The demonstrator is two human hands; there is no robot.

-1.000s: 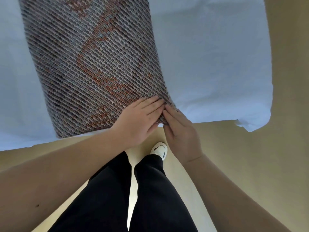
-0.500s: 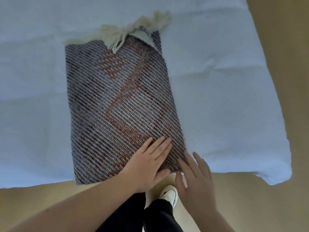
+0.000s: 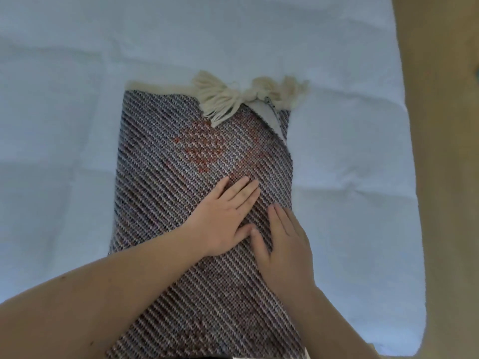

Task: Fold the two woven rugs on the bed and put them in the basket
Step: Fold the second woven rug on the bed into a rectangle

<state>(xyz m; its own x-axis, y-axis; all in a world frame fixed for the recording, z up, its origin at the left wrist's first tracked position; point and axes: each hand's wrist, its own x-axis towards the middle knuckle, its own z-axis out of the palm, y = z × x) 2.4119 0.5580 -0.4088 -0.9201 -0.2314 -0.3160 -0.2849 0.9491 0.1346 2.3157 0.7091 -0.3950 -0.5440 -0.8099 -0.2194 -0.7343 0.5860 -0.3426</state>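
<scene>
- Both hands lie flat on 1 folded woven rug (image 3: 166, 193), which serves as the landmark for everything else.
- Left hand (image 3: 223, 221) rests palm-down near the rug's middle, fingers straight and close together, pointing up and toward the rug's right edge; nothing is pinched or gripped.
- Right hand (image 3: 285, 250) rests palm-down just beside it, nearer the rug's right edge, fingers straight and together, pointing toward the rug's far end; it too holds nothing.
- The 2 thumbs meet or nearly meet between the hands; whether they actually touch is hard to tell.
- Both forearms cross the rug's near end, the left one covering its near left corner.
- The rug is grey-blue with diagonal ribs and a reddish patch beyond the left hand's fingertips.
- Cream fringe (image 3: 225, 99) bunches at the rug's far end, well beyond both hands, with a pale turned-over corner (image 3: 267, 112) showing on the far right.
- The rug lies on the bed (image 3: 64, 125), whose pale blue sheet surrounds it on the left, far and right sides.
- Tan floor (image 3: 445, 177) runs past the bed's edge, to the right of the rug.
</scene>
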